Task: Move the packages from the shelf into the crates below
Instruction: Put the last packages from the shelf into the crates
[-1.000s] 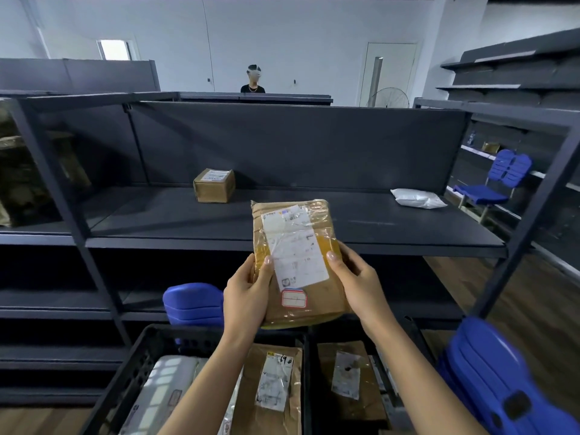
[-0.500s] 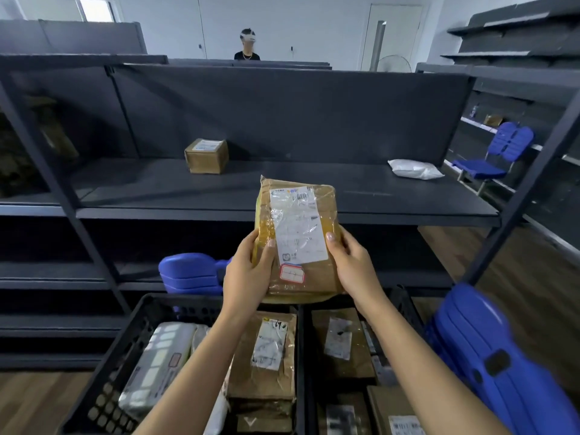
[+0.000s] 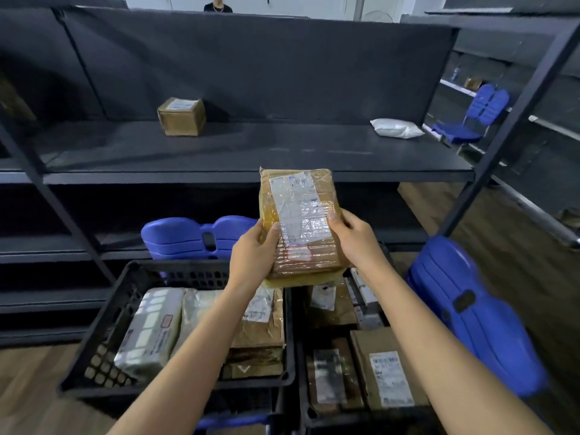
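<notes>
A flat brown taped package [image 3: 301, 215] with a white label is held upright in front of the shelf [image 3: 251, 152], above the gap between two crates. My left hand [image 3: 254, 255] grips its left edge and my right hand [image 3: 356, 240] grips its right edge. On the shelf stand a small brown box [image 3: 182, 117] at the left and a white bag parcel [image 3: 396, 128] at the right. The left black crate [image 3: 103, 318] and the right black crate [image 3: 301, 356] below hold several packages.
Blue plastic chairs stand behind the crates [image 3: 194, 237], at the right [image 3: 477, 312] and farther back right [image 3: 470, 120]. Slanted shelf posts [image 3: 502, 127] frame the bay. A person [image 3: 218, 3] stands beyond the shelf. The floor is wood.
The view has tilted down, so more of the crates shows. The package held in both hands has come lower, toward the crates.
</notes>
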`<state>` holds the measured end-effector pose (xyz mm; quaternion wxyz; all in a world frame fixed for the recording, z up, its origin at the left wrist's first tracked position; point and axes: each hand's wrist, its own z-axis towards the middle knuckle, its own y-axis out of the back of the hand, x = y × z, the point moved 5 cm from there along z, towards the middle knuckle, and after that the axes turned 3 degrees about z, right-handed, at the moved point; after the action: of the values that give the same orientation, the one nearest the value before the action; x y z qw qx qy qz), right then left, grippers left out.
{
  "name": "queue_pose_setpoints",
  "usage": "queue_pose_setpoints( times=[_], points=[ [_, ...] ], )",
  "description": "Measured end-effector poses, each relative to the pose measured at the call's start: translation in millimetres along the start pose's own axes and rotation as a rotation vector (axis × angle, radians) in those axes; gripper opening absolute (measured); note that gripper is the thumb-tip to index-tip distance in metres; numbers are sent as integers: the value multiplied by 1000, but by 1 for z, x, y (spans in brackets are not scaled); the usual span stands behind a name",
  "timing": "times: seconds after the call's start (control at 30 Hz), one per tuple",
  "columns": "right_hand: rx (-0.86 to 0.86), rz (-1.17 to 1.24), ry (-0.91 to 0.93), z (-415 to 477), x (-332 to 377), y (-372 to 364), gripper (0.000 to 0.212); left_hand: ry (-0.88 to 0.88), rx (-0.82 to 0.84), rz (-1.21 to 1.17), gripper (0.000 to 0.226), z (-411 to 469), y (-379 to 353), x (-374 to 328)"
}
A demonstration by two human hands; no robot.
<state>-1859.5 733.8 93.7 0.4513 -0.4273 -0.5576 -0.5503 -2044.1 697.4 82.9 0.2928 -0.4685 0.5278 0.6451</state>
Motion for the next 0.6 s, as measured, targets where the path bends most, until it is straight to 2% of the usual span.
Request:
queue_pose_setpoints(
  times=[0.07,0.23,0.47,0.6],
  points=[
    [-36,0,16,-8,-6,4,35,-10,12,-10,45,-6,-8,6],
    [-84,-24,1,-28,-26,15,46,-7,46,20,47,-20,-26,15],
    [-55,-51,-115,-54,-74,41,40,16,110,107,32,-54,-62,26],
    [-8,-67,-167,-67,-104,58,39,73,112,156,35,-75,-90,38]
  ],
)
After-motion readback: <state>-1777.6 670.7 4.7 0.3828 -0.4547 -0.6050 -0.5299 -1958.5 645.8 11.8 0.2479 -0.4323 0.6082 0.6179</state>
